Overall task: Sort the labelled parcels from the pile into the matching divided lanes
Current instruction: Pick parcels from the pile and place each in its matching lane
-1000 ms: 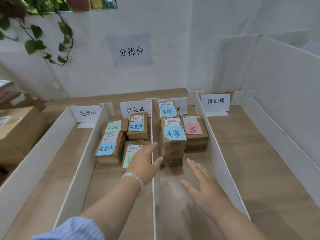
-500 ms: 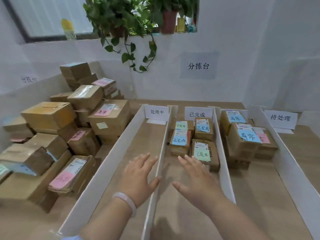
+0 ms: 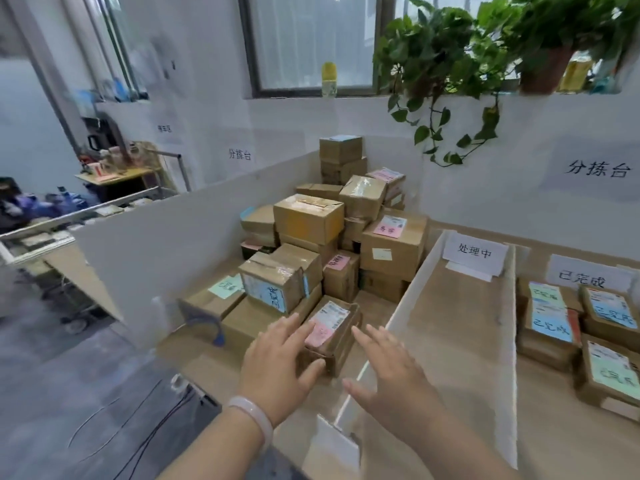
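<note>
A pile of brown cardboard parcels (image 3: 309, 219) with pink, blue and green labels fills the table's left bay. At its near edge lies a small parcel with a pink label (image 3: 334, 336). My left hand (image 3: 277, 368) reaches over that parcel's near left corner with straight, spread fingers, the thumb at its front face. My right hand (image 3: 388, 375) hovers open just right of the parcel, above the white lane divider (image 3: 408, 306), holding nothing. The lane signed 处理中 (image 3: 475, 253) has a bare wooden floor. The lane signed 已完成 (image 3: 585, 279) holds several labelled parcels (image 3: 550, 320).
A tall white wall (image 3: 166, 244) closes the pile's bay on the left, with floor and cables beyond it. Trailing potted plants (image 3: 446, 64) hang from the window sill above the back wall. Further tables with clutter stand at far left.
The view has swung left from the lanes to the pile. Both hands moved left with it, and my left hand now lies over the pink-labelled parcel.
</note>
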Action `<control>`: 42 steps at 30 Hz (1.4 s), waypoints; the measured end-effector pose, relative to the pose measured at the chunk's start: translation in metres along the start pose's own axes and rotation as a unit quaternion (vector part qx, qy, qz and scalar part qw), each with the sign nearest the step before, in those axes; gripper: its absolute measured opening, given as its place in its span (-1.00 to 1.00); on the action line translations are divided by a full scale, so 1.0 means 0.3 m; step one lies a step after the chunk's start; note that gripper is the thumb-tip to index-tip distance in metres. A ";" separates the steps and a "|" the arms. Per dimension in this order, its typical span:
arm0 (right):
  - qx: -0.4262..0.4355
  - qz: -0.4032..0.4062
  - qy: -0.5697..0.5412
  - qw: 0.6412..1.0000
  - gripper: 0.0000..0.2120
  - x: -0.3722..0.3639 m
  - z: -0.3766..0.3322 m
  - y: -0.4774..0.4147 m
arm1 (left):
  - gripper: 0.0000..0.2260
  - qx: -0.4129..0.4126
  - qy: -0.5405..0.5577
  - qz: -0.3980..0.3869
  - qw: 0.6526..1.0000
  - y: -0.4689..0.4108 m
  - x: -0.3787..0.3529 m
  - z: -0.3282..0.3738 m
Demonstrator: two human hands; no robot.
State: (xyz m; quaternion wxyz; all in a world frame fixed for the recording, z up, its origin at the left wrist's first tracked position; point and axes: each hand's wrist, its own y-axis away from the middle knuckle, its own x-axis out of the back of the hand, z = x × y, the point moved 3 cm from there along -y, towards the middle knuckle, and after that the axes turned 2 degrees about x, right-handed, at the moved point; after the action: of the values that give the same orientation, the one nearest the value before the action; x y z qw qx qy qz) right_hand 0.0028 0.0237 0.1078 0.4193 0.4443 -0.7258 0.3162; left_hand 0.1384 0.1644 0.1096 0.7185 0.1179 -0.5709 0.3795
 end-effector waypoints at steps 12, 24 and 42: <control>-0.014 -0.047 -0.031 0.998 -0.29 -0.216 -0.144 -0.367 | -0.43 0.088 0.016 -0.030 0.996 -0.158 -0.006 -0.371; -0.041 -0.023 -0.008 0.999 -0.25 -0.285 -0.199 -0.841 | -0.40 0.121 0.041 -0.084 0.988 -0.461 -0.095 -0.618; -0.202 0.131 -0.235 0.942 -0.48 -0.357 -0.308 -0.906 | -0.30 0.099 0.252 -0.172 0.947 -0.596 -0.120 -0.862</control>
State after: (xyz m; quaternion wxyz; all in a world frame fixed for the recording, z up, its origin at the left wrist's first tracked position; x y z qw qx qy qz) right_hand 0.3077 0.0310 0.0776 0.2725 0.3130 -0.9042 0.1012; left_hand 0.4467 0.1830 0.0411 0.8780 0.1857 -0.3017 0.3218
